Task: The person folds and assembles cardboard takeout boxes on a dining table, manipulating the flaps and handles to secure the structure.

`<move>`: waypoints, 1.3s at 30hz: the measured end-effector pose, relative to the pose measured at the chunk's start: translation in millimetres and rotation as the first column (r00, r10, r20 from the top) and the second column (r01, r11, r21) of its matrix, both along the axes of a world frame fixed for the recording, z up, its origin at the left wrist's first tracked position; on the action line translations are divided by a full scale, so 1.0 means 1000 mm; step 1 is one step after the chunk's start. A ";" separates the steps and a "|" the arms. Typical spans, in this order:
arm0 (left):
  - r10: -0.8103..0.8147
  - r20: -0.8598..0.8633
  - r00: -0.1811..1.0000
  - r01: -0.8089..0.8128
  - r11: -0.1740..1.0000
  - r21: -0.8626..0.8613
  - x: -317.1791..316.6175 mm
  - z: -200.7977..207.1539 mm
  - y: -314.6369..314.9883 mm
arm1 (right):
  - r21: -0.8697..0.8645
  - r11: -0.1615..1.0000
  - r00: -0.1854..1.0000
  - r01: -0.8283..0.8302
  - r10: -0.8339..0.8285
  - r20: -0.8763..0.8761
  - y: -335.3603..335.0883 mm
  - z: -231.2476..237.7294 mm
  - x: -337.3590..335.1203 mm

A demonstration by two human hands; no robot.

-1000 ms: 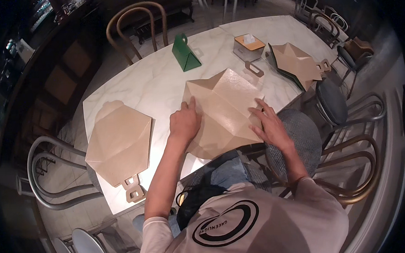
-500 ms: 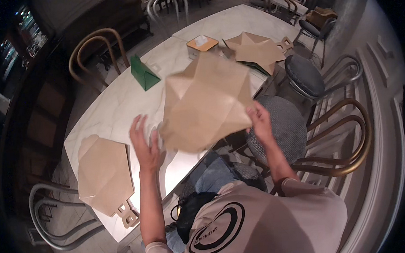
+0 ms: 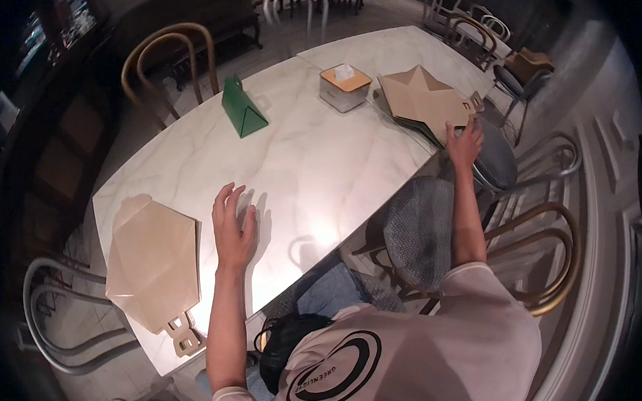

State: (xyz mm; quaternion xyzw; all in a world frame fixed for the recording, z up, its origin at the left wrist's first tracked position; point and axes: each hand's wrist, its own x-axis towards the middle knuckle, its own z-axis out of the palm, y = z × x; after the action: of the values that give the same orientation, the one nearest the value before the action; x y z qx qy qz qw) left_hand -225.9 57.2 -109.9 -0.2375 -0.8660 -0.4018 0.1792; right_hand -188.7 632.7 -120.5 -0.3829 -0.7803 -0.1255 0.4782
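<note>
My left hand [image 3: 233, 230] hovers over the near part of the white marble-look table [image 3: 290, 173], fingers spread and holding nothing. At the right end, my right hand [image 3: 465, 143] reaches the near edge of a pile of flat, folded brown cartons [image 3: 424, 97] with cut-out handles. Its thumb and fingers are apart and appear to touch the carton edge; a firm grip is not visible. Dark green shows beneath this pile. To the left of my left hand lies another flat brown carton [image 3: 153, 260], its handles pointing toward me.
A green folded stand [image 3: 243, 109] and a tissue box [image 3: 345, 89] with a wooden lid stand toward the far edge. Grey cushioned chairs [image 3: 418, 232] with bent metal backs are close on the right. More chairs [image 3: 169, 70] line the table's other sides.
The brown carton that was in the air between my hands is gone from there. My right hand has moved right and away from me to the pile. My left hand remains spread.
</note>
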 end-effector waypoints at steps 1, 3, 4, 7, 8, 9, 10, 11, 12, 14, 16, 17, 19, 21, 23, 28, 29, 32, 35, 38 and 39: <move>0.027 0.005 1.000 -0.027 1.000 -0.001 0.000 0.000 -0.004 | -0.001 1.000 1.000 -0.027 0.027 0.005 -0.012 0.002 -0.007; 0.045 0.032 0.998 -0.045 0.999 0.015 -0.001 -0.001 -0.005 | 0.130 0.898 0.897 -0.421 0.391 0.206 -0.024 0.012 -0.010; 0.049 0.037 0.998 -0.049 0.999 0.013 -0.001 -0.002 -0.005 | 0.127 0.896 0.895 -0.425 0.395 0.209 -0.025 0.006 -0.016; 0.081 0.130 0.988 -0.087 0.995 0.046 -0.004 -0.005 -0.003 | -0.314 0.815 0.700 -0.487 0.579 0.418 -0.018 -0.015 -0.034; 0.078 0.109 0.991 -0.082 0.996 0.033 -0.005 -0.008 -0.003 | -0.349 0.796 0.684 -0.495 0.605 0.408 -0.009 -0.016 -0.040; 0.084 0.087 0.993 -0.086 0.996 0.022 -0.006 -0.009 -0.005 | -0.380 0.772 0.663 -0.510 0.634 0.399 0.003 -0.021 -0.050; 0.095 0.089 0.991 -0.098 0.995 0.028 -0.007 -0.009 -0.005 | -0.385 0.737 0.642 -0.556 0.674 0.365 0.027 -0.027 -0.055; 0.092 0.061 0.994 -0.091 0.996 -0.014 -0.008 -0.009 -0.007 | -0.385 0.717 0.616 -0.581 0.696 0.368 0.032 -0.027 -0.071; 0.099 0.035 0.994 -0.097 0.994 -0.056 -0.007 -0.009 -0.011 | -0.328 0.814 0.675 -0.479 0.581 0.456 0.032 -0.025 -0.092; 0.121 -0.035 0.992 -0.122 0.992 -0.040 -0.007 -0.016 -0.009 | -0.172 0.918 0.804 -0.358 0.396 0.443 0.055 -0.034 -0.122; 0.093 -0.132 0.987 -0.108 0.988 -0.109 0.005 -0.007 -0.016 | -0.163 0.940 0.874 -0.298 0.338 0.349 0.055 -0.055 -0.148; -0.002 -0.161 0.987 -0.019 0.992 -0.126 0.010 0.011 -0.011 | 0.054 0.945 0.903 -0.323 0.291 0.317 0.119 -0.059 -0.120; -0.007 -0.088 0.996 -0.016 0.965 -0.261 0.051 0.036 -0.034 | 0.133 0.891 0.877 -0.434 0.384 0.288 0.100 -0.069 -0.132; 0.097 -0.070 0.993 -0.113 0.950 -0.292 0.095 0.049 -0.067 | 0.076 0.853 0.830 -0.517 0.478 0.287 0.087 -0.060 -0.130; 0.290 -0.038 0.956 -0.279 0.868 -0.410 0.140 0.054 -0.111 | 0.117 0.869 0.838 -0.480 0.415 0.353 0.047 -0.053 -0.115; 0.579 0.096 0.810 -0.432 0.699 -0.570 0.231 0.040 -0.189 | 0.008 0.818 0.743 -0.575 0.518 0.424 -0.070 -0.041 -0.073; 0.594 0.095 0.799 -0.451 0.696 -0.558 0.242 0.033 -0.196 | -0.077 0.747 0.665 -0.661 0.630 0.400 -0.107 -0.030 -0.062; 0.585 0.039 0.810 -0.479 0.698 -0.533 0.249 0.022 -0.200 | -0.143 0.480 0.396 -0.866 0.831 0.392 -0.207 -0.010 -0.044; 0.506 0.015 0.863 -0.432 0.751 -0.499 0.243 0.020 -0.203 | -0.403 0.112 0.010 -0.908 0.969 0.247 -0.305 -0.003 -0.025; 0.452 -0.021 0.892 -0.418 0.806 -0.418 0.239 0.009 -0.193 | -0.531 -0.237 -0.431 -0.814 0.858 0.278 -0.402 0.027 -0.002; 0.415 -0.043 0.909 -0.399 0.835 -0.378 0.235 0.006 -0.185 | -0.541 -0.347 -0.544 -0.766 0.798 0.259 -0.425 0.028 0.003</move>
State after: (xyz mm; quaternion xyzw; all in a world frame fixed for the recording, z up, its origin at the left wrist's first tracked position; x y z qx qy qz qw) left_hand 9.1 -127.6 -104.3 -0.0700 -0.9610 -0.1845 0.1936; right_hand -186.2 207.2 -92.2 0.4849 -0.8400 0.2316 0.0754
